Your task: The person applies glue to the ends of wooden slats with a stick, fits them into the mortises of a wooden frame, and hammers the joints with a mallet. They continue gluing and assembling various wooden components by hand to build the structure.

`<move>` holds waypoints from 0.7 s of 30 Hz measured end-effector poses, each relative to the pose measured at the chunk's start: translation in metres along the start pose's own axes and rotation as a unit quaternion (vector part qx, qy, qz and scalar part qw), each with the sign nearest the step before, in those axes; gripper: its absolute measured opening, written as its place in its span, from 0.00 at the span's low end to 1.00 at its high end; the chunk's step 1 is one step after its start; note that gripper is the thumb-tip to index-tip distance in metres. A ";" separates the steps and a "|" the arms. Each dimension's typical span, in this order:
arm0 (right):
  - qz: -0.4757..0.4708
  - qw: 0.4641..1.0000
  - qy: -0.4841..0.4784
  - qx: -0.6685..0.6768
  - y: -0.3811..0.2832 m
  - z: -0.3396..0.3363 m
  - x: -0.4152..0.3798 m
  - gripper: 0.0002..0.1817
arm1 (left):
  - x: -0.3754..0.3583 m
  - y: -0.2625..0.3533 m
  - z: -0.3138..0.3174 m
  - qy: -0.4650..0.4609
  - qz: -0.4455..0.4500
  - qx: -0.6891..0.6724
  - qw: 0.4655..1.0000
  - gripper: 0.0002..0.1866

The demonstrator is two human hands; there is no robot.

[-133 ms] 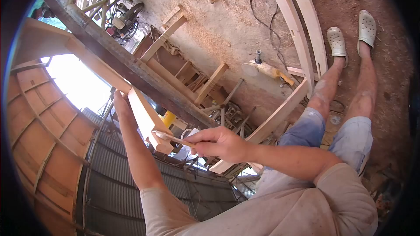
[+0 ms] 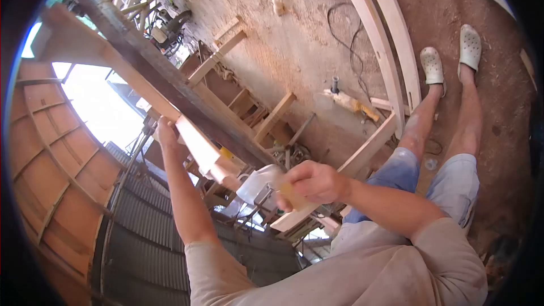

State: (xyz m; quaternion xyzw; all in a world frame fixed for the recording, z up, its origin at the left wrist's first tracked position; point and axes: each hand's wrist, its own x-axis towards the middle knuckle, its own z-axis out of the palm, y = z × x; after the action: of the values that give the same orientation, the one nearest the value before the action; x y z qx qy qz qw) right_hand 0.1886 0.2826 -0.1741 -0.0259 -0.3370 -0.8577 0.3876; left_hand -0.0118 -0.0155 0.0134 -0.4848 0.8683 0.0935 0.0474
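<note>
A pale wooden piece (image 2: pixel 195 141) with a stepped, cut end runs slantwise along a dark beam. My left hand (image 2: pixel 165 132) is closed on its edge farther up; the fingers are partly hidden behind the wood. My right hand (image 2: pixel 318 182) is closed around the yellowish handle of a brush (image 2: pixel 292 195), blurred by motion. The brush is apart from the wood's cut end. Just left of the brush is a whitish container (image 2: pixel 255 186), partly blurred, and I cannot make out what is inside.
A long dark beam (image 2: pixel 153 71) crosses at the left. Curved timbers (image 2: pixel 378 34) lie by my feet. A yellow angle grinder (image 2: pixel 352 103) rests on the dusty floor, with a black cable (image 2: pixel 352 48) near it. Wooden frame pieces (image 2: pixel 275 116) stand beyond the beam.
My right hand has pulled the brush off the wood's cut end, moving right and turning it over beside the whitish container. My left hand stays on the wood; the whole view has shifted slightly.
</note>
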 end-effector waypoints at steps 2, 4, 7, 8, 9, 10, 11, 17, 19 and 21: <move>-0.020 0.996 -0.010 0.091 -0.003 0.011 -0.011 0.14 | 0.020 -0.009 -0.013 0.016 0.015 0.057 0.998 0.22; -0.019 0.998 0.046 0.044 -0.023 0.022 -0.018 0.15 | 0.059 -0.040 -0.024 0.054 0.028 0.140 0.988 0.23; -0.023 0.988 0.149 -0.020 -0.069 0.054 -0.020 0.20 | 0.033 -0.019 -0.012 0.037 0.074 0.214 0.973 0.27; -0.031 0.971 0.222 -0.087 -0.084 0.067 -0.019 0.23 | 0.036 -0.023 -0.011 0.015 0.092 0.266 0.959 0.27; -0.021 0.966 0.222 -0.132 -0.102 0.091 -0.010 0.23 | 0.032 -0.016 -0.013 0.016 0.096 0.221 0.970 0.27; -0.049 0.942 0.268 -0.197 -0.119 0.112 -0.003 0.22 | 0.026 -0.007 -0.012 0.005 0.107 0.259 0.960 0.26; -0.077 0.911 0.312 -0.261 -0.134 0.134 0.006 0.20 | 0.021 -0.003 -0.011 -0.009 0.115 0.297 0.948 0.25; -0.123 0.748 0.344 -0.554 -0.213 0.233 0.090 0.21 | 0.018 -0.013 0.005 0.019 0.174 0.288 0.942 0.16; -0.166 0.587 0.300 -0.733 -0.237 0.247 0.131 0.19 | 0.022 -0.023 0.021 0.066 0.184 0.337 0.921 0.15; -0.160 0.548 0.294 -0.767 -0.253 0.256 0.169 0.18 | 0.023 -0.023 0.030 0.033 0.135 0.299 0.944 0.19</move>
State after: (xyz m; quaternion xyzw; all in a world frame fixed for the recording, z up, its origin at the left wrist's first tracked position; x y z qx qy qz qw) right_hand -0.1574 0.4460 -0.0658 -0.0055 0.5830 -0.7976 0.1546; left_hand -0.0044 -0.0406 -0.0226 -0.3295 0.9148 -0.1808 0.1482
